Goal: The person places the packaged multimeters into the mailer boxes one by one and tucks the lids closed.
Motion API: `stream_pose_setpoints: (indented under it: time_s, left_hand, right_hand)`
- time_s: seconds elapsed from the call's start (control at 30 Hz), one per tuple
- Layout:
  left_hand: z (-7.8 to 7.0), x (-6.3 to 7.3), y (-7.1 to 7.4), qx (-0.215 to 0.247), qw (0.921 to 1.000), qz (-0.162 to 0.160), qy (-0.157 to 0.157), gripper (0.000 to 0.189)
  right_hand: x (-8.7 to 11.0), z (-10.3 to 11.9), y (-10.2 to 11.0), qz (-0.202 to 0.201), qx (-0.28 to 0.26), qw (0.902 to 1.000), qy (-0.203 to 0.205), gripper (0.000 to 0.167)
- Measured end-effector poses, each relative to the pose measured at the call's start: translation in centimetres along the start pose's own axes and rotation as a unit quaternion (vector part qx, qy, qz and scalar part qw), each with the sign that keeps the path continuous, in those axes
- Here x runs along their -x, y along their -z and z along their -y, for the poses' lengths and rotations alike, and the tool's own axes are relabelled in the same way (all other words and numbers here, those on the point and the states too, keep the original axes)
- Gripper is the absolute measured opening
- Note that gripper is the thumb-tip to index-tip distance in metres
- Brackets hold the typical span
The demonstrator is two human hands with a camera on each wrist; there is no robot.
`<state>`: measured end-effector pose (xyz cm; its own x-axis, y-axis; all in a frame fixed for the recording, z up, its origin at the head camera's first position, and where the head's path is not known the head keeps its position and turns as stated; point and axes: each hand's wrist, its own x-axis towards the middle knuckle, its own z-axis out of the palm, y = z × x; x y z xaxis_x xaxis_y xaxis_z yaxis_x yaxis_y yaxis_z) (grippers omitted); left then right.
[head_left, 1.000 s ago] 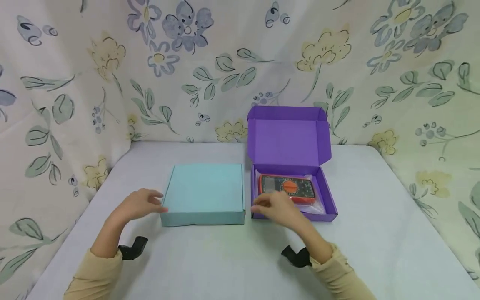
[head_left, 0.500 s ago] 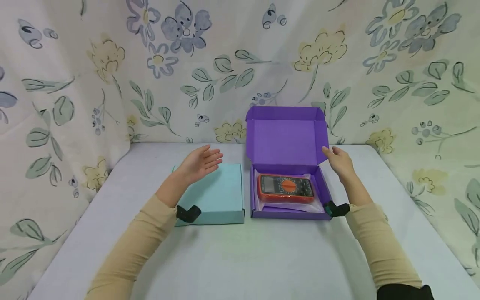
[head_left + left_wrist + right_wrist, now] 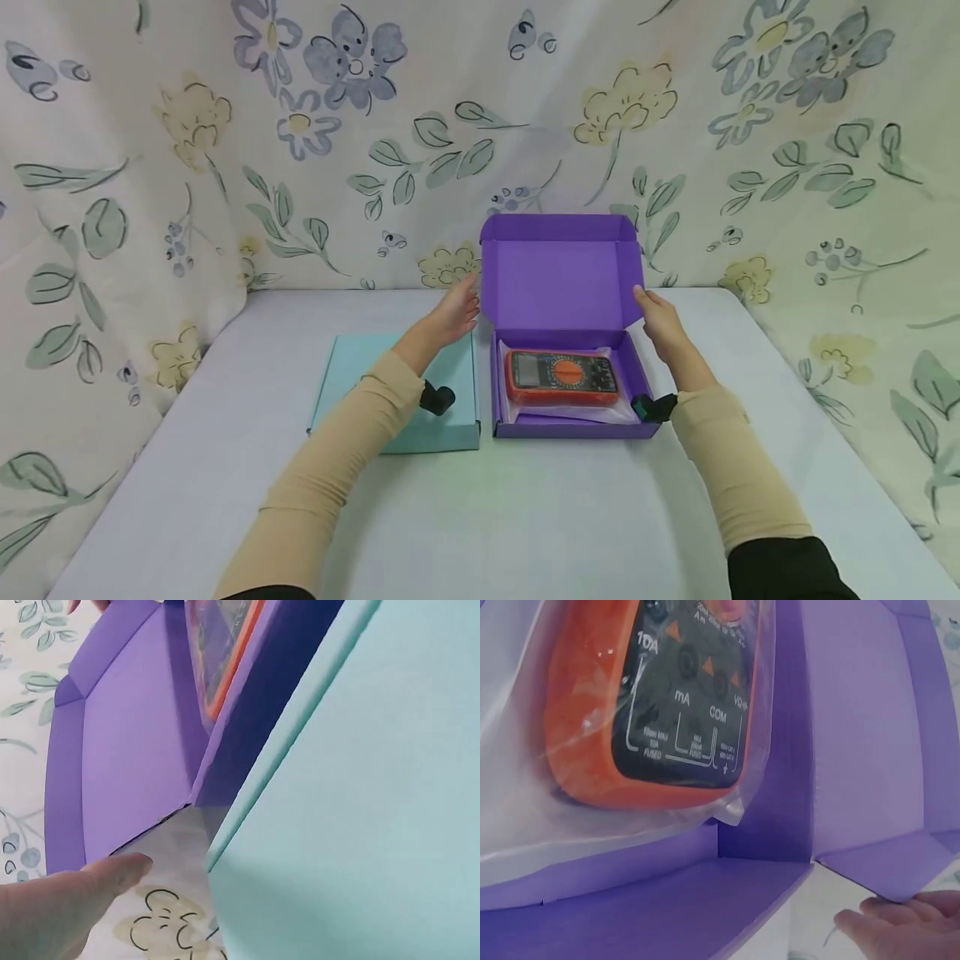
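An open purple box (image 3: 577, 430) holds an orange-and-black multimeter (image 3: 561, 377) in a clear plastic bag (image 3: 525, 825). Its purple lid (image 3: 562, 283) stands raised at the back. My left hand (image 3: 453, 310) reaches over the closed light-blue box (image 3: 442, 425), fingers relaxed beside the lid's left edge. In the left wrist view a fingertip lies close to that edge, overlapping its lower corner. On the other side my right hand (image 3: 660, 321) is at the lid's right edge. The right wrist view has its fingers (image 3: 870, 926) right at the corner of the side flap, holding nothing visible.
The light-blue box stands directly left of the purple one, a narrow gap between them. Both are on a white-covered table (image 3: 525, 517). A floral curtain (image 3: 420, 100) hangs close behind the lid. Black wrist cameras are worn on both wrists.
First both hands moved up from the boxes' front toward the back. Since then my left hand has moved right to the lid's left edge; my right hand has stayed by its right edge.
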<state>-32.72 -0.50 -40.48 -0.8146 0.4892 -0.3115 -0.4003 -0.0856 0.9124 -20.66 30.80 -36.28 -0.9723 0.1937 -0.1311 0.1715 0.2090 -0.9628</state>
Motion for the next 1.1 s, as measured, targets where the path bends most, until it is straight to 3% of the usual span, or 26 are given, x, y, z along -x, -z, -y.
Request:
stream_pose_setpoints:
  time_s: [0.13,0.23,0.47,0.67,0.9,1.1]
  left_hand:
    - [-2.0,4.7,-3.1,-0.014,0.9999,0.005,-0.003,0.075]
    - [-2.7,6.4,-3.7,-0.028,0.9993,0.026,-0.002,0.071]
    - [-2.5,7.1,-3.7,-0.062,0.9968,0.049,-0.012,0.071]
    - [-2.0,8.0,-3.7,-0.066,0.9957,0.063,-0.016,0.073]
    - [-1.5,9.3,-3.3,-0.075,0.9906,0.114,0.01,0.073]
    - [-0.4,9.7,-3.1,-0.101,0.9852,0.135,0.032,0.075]
  right_hand:
    - [0.1,0.2,-0.2,0.009,-0.021,0.9997,-0.002,0.069]
    - [0.2,0.1,-0.3,0.017,-0.042,0.999,-0.005,0.067]
    - [0.8,0.0,-0.3,0.046,-0.063,0.997,0.001,0.072]
    - [2.0,-0.3,1.0,0.068,-0.082,0.9943,-0.003,0.082]
    - [3.3,-1.2,3.1,0.134,-0.077,0.9879,0.004,0.096]
    - [4.3,-2.6,4.1,0.17,-0.092,0.9809,0.019,0.093]
